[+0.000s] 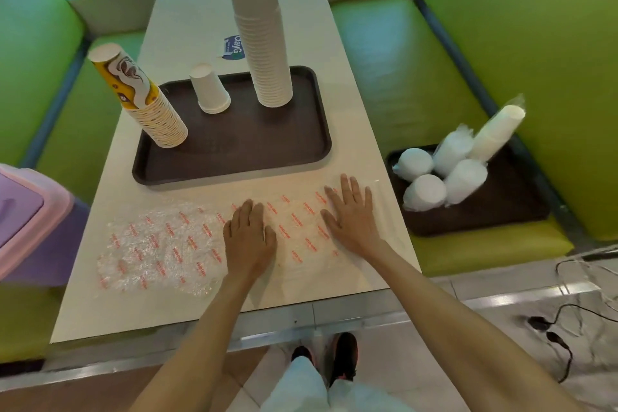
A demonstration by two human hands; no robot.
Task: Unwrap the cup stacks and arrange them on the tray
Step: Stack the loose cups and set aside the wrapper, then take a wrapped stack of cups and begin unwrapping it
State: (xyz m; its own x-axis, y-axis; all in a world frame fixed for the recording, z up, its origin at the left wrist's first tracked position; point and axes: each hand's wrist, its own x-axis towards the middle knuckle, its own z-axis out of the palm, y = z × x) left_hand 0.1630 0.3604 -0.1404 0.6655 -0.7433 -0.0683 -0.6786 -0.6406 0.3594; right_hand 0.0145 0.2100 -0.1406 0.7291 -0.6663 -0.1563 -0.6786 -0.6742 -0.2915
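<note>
Head view: the bench carries a tray with a tall white stack, a leaning yellow stack and one cup. Nearer, a clear wrapper lies flat under the left hand and right hand, whose fingers lie straight, holding nothing.

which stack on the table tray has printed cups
The leaning stack at the left corner of the tray: yellow cups with a brown and white print. The short middle stack and the tall stack are plain white.
</note>
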